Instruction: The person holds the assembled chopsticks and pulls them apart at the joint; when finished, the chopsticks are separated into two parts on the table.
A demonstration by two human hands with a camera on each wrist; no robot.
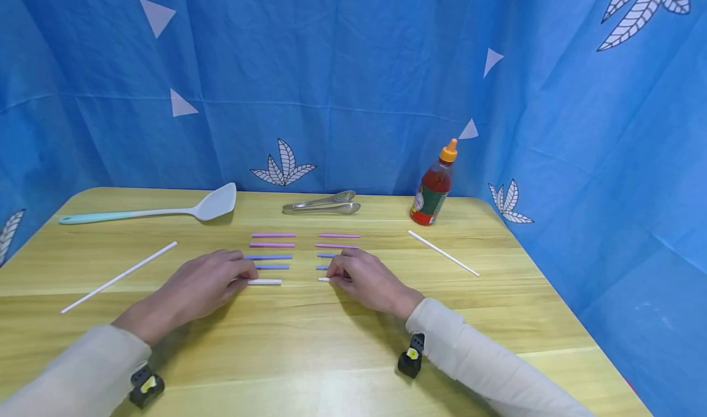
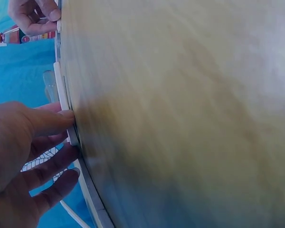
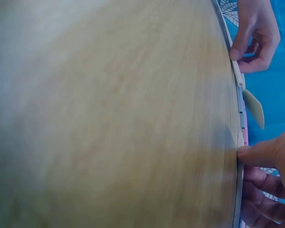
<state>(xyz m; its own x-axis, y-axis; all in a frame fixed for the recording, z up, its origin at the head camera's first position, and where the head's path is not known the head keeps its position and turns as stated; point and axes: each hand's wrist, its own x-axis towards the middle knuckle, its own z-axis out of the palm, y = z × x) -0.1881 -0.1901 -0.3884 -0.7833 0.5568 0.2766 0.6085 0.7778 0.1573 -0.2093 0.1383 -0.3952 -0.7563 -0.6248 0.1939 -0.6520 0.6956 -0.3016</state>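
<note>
Two hands [image 1: 207, 282] [image 1: 369, 280] pinch thin wht sticks [image 1: 269, 282] [image 1: 323, 279] on wood-grain tbl [image 1: 309, 355].

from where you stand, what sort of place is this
Probably a staged tabletop filming spot rather than a working kitchen: a patterned blue cloth hangs behind the wooden table, and short sticks are laid out on it in two columns.

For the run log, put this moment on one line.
left grip: pinches white stick | right grip: pinches another white stick | tongs: behind pink sticks | bottle: standing
</note>
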